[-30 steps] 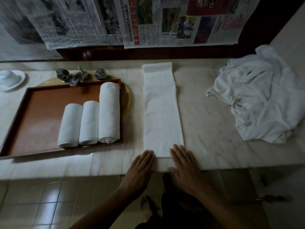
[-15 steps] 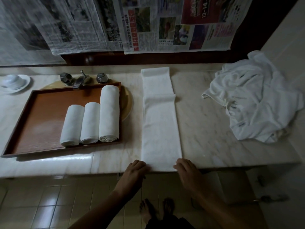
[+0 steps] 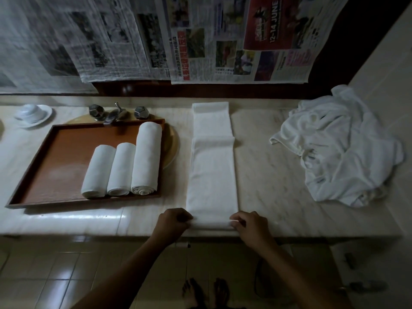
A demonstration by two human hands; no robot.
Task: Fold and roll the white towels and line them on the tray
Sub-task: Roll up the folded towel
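Where both palms lay flat 1 s ago, the left hand (image 3: pixel 172 221) and right hand (image 3: pixel 249 224) now curl round the near edge of the folded towel (image 3: pixel 211 170), which lies on the counter (image 3: pixel 267 175) beside the tray (image 3: pixel 40 170) of 3 rolls (image 3: pixel 121 169); rolling is judged started.

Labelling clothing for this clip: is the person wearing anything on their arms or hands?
Nothing shows. Left grip and right grip are ungloved, with no rings, watch or bracelet visible; both forearms are bare to the frame edge, no sleeves. Dim light could hide small items.
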